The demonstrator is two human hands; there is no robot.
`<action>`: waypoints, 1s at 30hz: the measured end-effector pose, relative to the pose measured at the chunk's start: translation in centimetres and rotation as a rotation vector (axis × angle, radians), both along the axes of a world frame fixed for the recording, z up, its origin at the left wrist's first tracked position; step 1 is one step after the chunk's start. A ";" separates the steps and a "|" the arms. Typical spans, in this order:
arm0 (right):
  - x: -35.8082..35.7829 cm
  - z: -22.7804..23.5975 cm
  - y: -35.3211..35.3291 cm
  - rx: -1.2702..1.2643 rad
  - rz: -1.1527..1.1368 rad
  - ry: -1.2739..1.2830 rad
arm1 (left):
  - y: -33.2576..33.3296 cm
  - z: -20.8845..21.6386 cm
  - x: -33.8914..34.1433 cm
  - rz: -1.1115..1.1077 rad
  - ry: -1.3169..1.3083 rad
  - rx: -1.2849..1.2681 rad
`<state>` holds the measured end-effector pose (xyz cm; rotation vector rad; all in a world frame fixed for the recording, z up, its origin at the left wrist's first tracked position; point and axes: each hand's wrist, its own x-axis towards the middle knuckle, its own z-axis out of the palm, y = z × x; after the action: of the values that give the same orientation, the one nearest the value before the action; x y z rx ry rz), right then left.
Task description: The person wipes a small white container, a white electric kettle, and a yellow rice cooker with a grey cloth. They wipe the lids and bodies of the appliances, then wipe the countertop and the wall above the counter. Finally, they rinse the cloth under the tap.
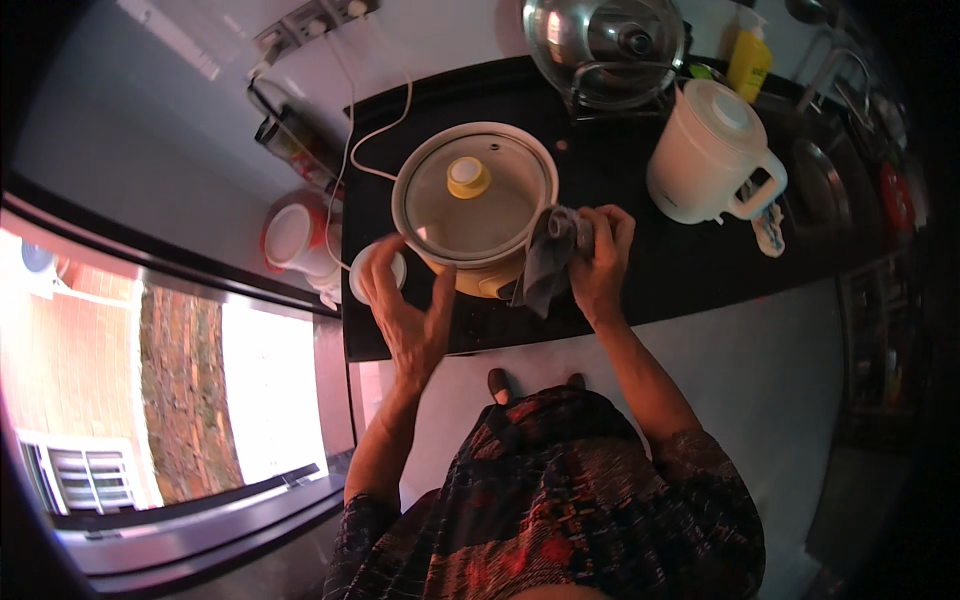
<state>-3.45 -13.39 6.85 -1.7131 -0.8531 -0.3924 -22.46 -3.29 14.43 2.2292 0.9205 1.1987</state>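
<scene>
A yellow and cream electric cooking pot [478,281] stands on the black counter, covered by a glass lid [440,212] with a yellow and white knob [467,175]. My right hand [603,262] is closed on a bunched grey cloth [548,265], which hangs against the pot's right front side. Left of the pot, my left hand [408,312] is open, its fingers spread near the rim and over a small white round lid or dish [381,272]. Whether its fingertips touch the pot I cannot tell.
A cream electric kettle [700,160] stands right of the pot, near the sink [820,185]. Behind are a large metal lid on a rack [605,50] and a yellow bottle [748,65]. A white cord [365,150] runs from the pot toward wall sockets; red and white containers [290,235] sit left.
</scene>
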 end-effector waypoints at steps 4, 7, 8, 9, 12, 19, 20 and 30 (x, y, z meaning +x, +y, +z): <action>1.4 -1.0 0.4 0.039 -0.048 0.225 | 4.7 0.4 3.2 -0.012 0.170 0.125; -1.0 -1.2 1.0 0.430 0.379 0.694 | 6.6 0.5 4.8 -0.033 0.294 0.044; -2.3 -1.6 1.3 0.405 0.353 0.709 | 7.2 0.7 4.9 -0.061 0.340 -0.022; -3.1 -1.7 1.3 0.376 0.320 0.718 | 7.4 0.6 5.4 -0.116 0.393 0.015; -3.6 -1.0 1.5 0.337 0.266 0.863 | 7.2 -0.4 5.8 -0.152 0.552 0.261; 3.1 -3.8 5.1 -0.059 -0.035 0.634 | 6.8 -0.2 6.0 -0.226 0.522 0.269; 3.9 -3.9 5.3 -0.196 -0.050 0.642 | 6.8 -0.1 6.1 -0.232 0.528 0.243; -1.0 -5.3 2.2 0.553 0.341 1.373 | 7.3 0.7 5.3 -0.252 0.612 0.175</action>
<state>-4.45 -11.15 1.58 -0.9180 0.0321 0.6924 -17.20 3.98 15.08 2.8207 0.7225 0.4978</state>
